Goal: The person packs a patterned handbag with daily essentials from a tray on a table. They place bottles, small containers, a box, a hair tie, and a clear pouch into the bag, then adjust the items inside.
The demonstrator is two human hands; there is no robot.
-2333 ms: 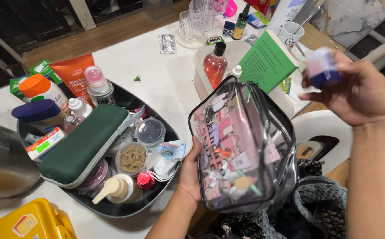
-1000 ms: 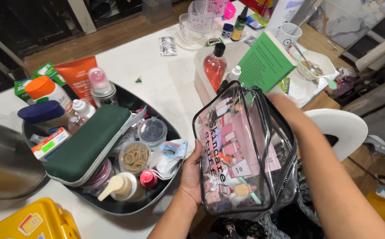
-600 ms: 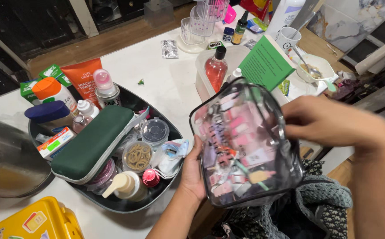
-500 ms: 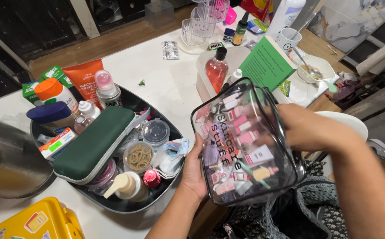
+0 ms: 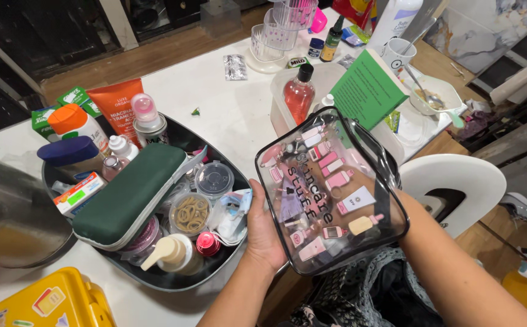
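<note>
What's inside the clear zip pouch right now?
The clear pouch is printed with pink cosmetic pictures and dark lettering, which mask its inside. The right hand reaches behind or into it, mostly hidden; the left hand holds its edge. Contents cannot be told.

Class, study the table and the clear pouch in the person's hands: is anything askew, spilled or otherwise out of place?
Nothing is spilled or broken. The green zip case lies tilted across the crowded dark tray, resting on the jars. A small green scrap lies loose on the white table. The left hand holds the clear pouch at a tilt.
</note>
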